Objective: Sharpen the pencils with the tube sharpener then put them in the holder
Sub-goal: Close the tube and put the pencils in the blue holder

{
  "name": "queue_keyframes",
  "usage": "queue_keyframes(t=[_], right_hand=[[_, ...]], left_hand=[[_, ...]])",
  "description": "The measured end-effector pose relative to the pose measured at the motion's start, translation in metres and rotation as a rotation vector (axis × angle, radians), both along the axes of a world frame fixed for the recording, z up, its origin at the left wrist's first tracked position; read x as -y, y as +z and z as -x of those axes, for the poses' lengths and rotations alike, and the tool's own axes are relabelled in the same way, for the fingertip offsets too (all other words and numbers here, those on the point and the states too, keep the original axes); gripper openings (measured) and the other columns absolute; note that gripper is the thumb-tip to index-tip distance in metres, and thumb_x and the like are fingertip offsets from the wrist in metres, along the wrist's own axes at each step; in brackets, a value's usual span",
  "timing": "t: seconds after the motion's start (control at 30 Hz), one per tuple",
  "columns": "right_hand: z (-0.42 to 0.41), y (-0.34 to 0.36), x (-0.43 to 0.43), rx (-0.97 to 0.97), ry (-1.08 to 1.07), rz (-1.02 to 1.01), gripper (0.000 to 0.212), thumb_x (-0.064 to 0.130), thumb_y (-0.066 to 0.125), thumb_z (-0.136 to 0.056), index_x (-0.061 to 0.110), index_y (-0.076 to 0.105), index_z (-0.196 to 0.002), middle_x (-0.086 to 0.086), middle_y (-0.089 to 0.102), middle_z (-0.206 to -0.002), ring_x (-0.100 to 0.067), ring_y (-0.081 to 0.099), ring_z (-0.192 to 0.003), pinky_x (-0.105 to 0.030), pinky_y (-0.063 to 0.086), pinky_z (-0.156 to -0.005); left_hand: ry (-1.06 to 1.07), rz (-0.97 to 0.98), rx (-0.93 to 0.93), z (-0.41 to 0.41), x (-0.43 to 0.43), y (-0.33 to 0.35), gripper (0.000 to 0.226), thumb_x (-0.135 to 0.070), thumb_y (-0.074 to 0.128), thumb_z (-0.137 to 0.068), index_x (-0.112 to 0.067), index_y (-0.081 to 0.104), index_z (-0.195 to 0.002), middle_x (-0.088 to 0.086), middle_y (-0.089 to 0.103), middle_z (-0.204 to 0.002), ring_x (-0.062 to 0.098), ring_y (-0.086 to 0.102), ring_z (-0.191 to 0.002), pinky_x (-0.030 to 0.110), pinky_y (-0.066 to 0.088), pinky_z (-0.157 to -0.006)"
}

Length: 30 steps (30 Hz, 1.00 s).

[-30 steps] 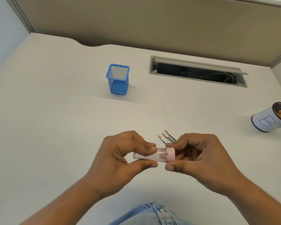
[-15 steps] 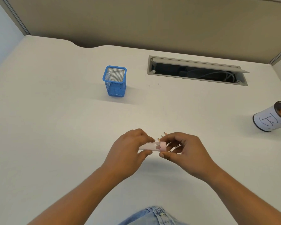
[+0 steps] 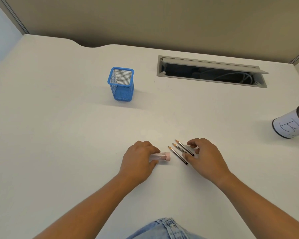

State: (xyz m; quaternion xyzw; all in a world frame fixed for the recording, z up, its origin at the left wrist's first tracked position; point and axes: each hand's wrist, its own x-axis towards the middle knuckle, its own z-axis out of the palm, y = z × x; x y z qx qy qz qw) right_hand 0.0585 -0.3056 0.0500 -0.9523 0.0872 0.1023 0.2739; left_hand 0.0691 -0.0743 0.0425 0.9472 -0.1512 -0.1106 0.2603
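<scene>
The tube sharpener [image 3: 161, 156], clear with a pink cap, lies on its side on the white desk [image 3: 59, 135], and my left hand [image 3: 139, 159] grips its clear end. Just to its right lie three dark pencils [image 3: 179, 150] side by side, sharpened tips pointing up-left. My right hand [image 3: 204, 156] hovers over their back ends with fingers loosely curled and spread, fingertips touching or nearly touching the pencils; I cannot tell which. The blue mesh holder [image 3: 121, 83] stands upright and empty farther back on the desk.
A white can marked "B" [image 3: 291, 125] with shavings inside stands at the right edge. An open cable tray [image 3: 211, 73] is sunk into the desk at the back. A partition wall runs behind the desk. My jeans show at the bottom edge.
Both hands held the sharpener up between them earlier. Now the sharpener rests on the desk in my left hand, and my right hand has let go and moved right over the pencils.
</scene>
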Motion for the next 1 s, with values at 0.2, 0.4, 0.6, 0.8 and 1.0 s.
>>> queue_keyframes(t=[0.2,0.4,0.6,0.8,1.0], right_hand=[[0.001,-0.004,-0.001,-0.006,0.006,0.035,0.041,0.040,0.072,-0.081,0.024,0.062,-0.117,0.006,0.059,-0.107,-0.015,0.059,-0.099,-0.031,0.050,-0.086],[0.002,-0.004,-0.002,-0.006,0.012,0.041,0.041,0.044,0.070,-0.082,0.024,0.061,-0.117,0.007,0.058,-0.108,-0.015,0.058,-0.100,-0.031,0.050,-0.085],[0.009,-0.004,-0.004,-0.024,0.063,0.116,0.062,0.054,0.073,-0.073,0.028,0.056,-0.126,0.009,0.056,-0.117,-0.015,0.055,-0.110,-0.033,0.051,-0.085],[0.011,-0.008,-0.006,-0.019,0.071,0.145,0.059,0.049,0.073,-0.076,0.026,0.056,-0.127,0.006,0.055,-0.117,-0.017,0.054,-0.109,-0.032,0.050,-0.086],[0.001,-0.006,-0.008,0.014,-0.015,0.134,0.024,0.032,0.066,-0.085,0.024,0.065,-0.107,0.002,0.062,-0.102,-0.021,0.061,-0.096,-0.035,0.052,-0.080]], left_hand=[[0.004,-0.012,0.032,-0.006,0.006,-0.006,0.031,-0.035,0.064,-0.087,-0.034,0.065,-0.118,-0.013,0.063,-0.109,0.014,0.050,-0.106,0.022,0.031,-0.086],[0.009,-0.009,0.018,-0.006,0.007,-0.008,0.033,-0.034,0.065,-0.085,-0.033,0.065,-0.118,-0.012,0.064,-0.108,0.015,0.050,-0.110,0.024,0.032,-0.089],[0.036,0.028,0.021,-0.002,0.007,-0.006,0.048,-0.027,0.076,-0.076,-0.030,0.061,-0.122,-0.011,0.059,-0.115,0.014,0.050,-0.114,0.021,0.030,-0.088],[0.150,0.133,0.117,0.011,0.002,0.008,0.047,-0.024,0.080,-0.074,-0.028,0.063,-0.118,-0.010,0.058,-0.118,0.012,0.049,-0.116,0.025,0.036,-0.096],[0.249,0.293,0.102,0.031,0.002,0.026,0.038,-0.029,0.071,-0.083,-0.033,0.058,-0.119,-0.020,0.056,-0.109,-0.001,0.056,-0.088,0.013,0.042,-0.073]])
